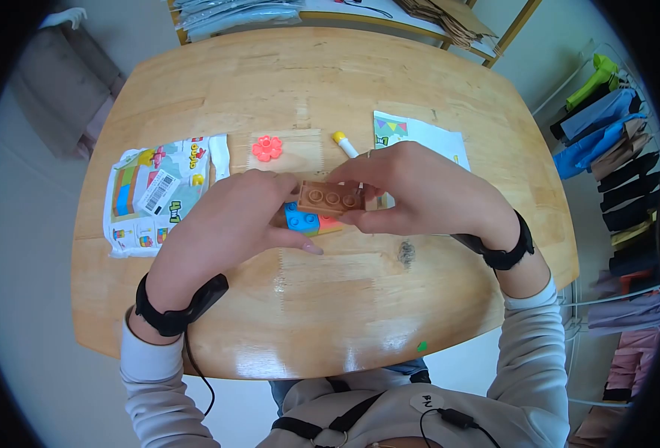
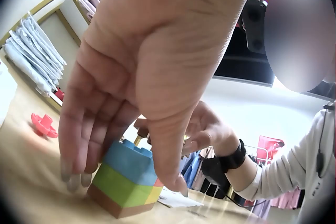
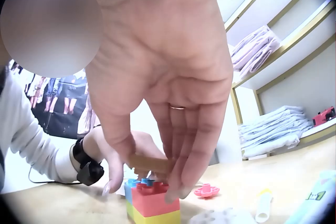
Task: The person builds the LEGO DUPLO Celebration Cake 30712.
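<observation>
My right hand (image 1: 412, 187) (image 3: 163, 71) pinches a brown brick (image 1: 331, 198) (image 3: 149, 164) between thumb and fingers. In the head view the brick is tilted, its hollow underside showing. Just below it stands a stack of bricks (image 1: 303, 219) (image 2: 129, 176) (image 3: 156, 202): blue over green over brown on one side, red over yellow on another. My left hand (image 1: 233, 213) (image 2: 152, 56) arches over the stack's left side, fingers extended down on one side and thumb on the other; whether they touch it, I cannot tell.
A printed packet (image 1: 151, 194) lies left on the wooden table (image 1: 300, 313). Behind the stack are a red flower piece (image 1: 267, 148) and a white tube with a yellow end (image 1: 345, 144). Another printed packet (image 1: 427, 136) lies behind my right hand; a green scrap (image 1: 422, 346) is near the front edge.
</observation>
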{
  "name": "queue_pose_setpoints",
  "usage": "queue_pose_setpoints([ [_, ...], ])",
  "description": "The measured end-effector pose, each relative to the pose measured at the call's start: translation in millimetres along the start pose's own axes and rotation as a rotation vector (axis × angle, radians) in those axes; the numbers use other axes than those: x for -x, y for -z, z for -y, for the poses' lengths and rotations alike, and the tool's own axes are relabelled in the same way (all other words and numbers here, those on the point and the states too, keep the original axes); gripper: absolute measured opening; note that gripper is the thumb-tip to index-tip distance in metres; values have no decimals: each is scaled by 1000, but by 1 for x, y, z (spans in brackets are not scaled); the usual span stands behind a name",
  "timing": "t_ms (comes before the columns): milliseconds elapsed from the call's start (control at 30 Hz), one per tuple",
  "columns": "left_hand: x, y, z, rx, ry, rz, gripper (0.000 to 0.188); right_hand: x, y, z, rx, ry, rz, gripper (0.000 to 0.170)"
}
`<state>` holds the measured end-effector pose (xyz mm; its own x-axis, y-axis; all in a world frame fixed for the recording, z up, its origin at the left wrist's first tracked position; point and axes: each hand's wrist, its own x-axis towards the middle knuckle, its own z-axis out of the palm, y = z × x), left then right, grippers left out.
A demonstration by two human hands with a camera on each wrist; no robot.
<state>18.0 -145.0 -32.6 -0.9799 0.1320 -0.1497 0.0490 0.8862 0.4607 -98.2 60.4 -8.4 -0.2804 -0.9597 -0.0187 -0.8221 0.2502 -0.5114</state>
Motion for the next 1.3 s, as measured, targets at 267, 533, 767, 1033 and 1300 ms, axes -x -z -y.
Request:
queue_pose_setpoints([
  [267, -1, 7, -3, 271, -164, -385, 27, -11, -8, 6, -455, -88, -303, 34],
  [533, 5, 5, -8, 26, -160, -388, 36, -16, -33, 13, -682, -468, -193, 30],
  [767, 10, -4, -7, -198, -240, -370, 42, -12, -68, -9, -309, -308, -408, 27],
  [1033, 17, 4, -14, -162, -127, -313, 34, -9, -45, 4, -536, -339, -325, 16],
  [1300, 23, 9, -13, -210, -99, -216, 37, 16, -20, -31, 172, -61, -189, 24],
])
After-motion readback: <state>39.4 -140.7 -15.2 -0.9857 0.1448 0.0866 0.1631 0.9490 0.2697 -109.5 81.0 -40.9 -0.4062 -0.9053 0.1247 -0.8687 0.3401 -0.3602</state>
